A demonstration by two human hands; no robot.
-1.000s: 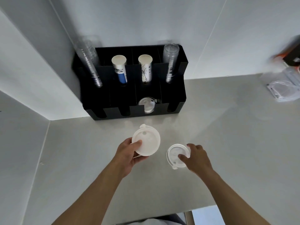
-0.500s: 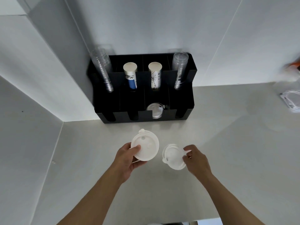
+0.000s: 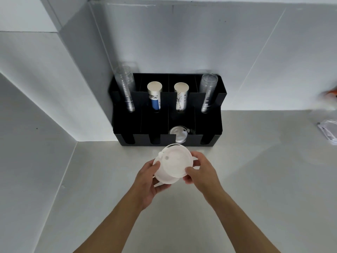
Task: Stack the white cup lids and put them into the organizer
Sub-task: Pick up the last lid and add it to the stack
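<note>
Both hands meet above the pale grey bench (image 3: 255, 179): the left hand (image 3: 147, 179) curls its fingers and thumb around the lower white round plastic cup lid (image 3: 164, 178), and the right hand (image 3: 200, 172) pinches the upper white lid (image 3: 175, 161), which lies overlapping on the lower one. Behind them, against the wall, stands the black compartmented plastic organizer (image 3: 209, 132); its back row holds two stacks of clear cups (image 3: 125, 92) and two stacks of paper cups (image 3: 154, 97). One white lid (image 3: 177, 135) rests in a front compartment
</note>
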